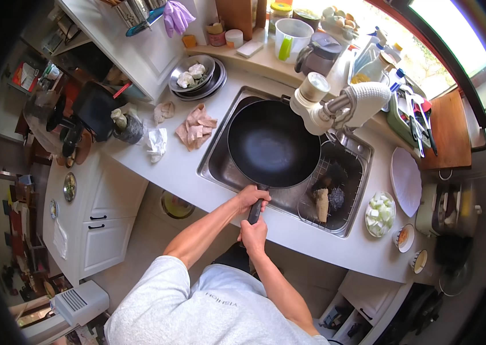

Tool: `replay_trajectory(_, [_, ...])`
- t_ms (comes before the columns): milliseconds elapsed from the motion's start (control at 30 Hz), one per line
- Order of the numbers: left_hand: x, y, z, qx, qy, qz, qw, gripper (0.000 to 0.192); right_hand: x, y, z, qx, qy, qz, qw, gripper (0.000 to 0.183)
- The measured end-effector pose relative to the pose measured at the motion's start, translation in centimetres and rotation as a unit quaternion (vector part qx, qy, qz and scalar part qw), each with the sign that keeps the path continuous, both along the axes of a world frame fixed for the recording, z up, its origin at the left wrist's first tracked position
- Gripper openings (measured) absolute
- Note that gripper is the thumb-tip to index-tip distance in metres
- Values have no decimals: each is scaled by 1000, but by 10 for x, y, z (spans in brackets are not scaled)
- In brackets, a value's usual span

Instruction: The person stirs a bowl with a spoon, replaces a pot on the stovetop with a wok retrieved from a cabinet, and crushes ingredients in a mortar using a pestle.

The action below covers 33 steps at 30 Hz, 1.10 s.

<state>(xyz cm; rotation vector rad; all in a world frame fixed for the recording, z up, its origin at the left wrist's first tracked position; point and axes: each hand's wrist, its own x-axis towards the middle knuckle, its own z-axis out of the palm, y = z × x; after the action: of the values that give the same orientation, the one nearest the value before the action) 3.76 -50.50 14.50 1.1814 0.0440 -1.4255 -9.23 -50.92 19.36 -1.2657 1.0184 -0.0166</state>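
Note:
A large black wok [274, 142] lies over the left basin of the stainless-steel double sink [286, 202], its dark inside facing up with a dull sheen. Its black handle [255, 212] points toward me across the counter's front edge. My left hand [252, 198] grips the handle close to the pan. Nearer my body, my right hand [254, 235] is closed around the handle's end. A faucet with a white filter unit [309, 105] stands at the wok's far right rim. In the right basin, a tan loofah-like scrubber [321, 205] and a steel wool pad [336, 197] rest on a wire rack [305, 209].
Left of the sink are crumpled pinkish cloths [196, 127], a white tissue [157, 144] and stacked plates with a metal bowl [192, 73]. To the right stand a plate of pale cut vegetables [381, 214], a white oval plate [406, 181] and small bowls [404, 238]. A pitcher [318, 54] occupies the windowsill.

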Motion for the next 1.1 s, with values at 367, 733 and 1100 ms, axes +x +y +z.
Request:
replay_trajectory(367, [15, -9, -4, 12, 19, -44, 999, 10, 12, -6, -13, 26, 2, -16, 1000, 23])
replay_trajectory(733, [37, -9, -5, 149, -120, -102, 976, 19, 10, -21, -47, -202, 77, 210, 954, 48])
replay_trajectory(1100, [42, -11, -20, 148, -139, -127, 971, 18, -83, -41, -27, -87, -29, 209, 974, 41])
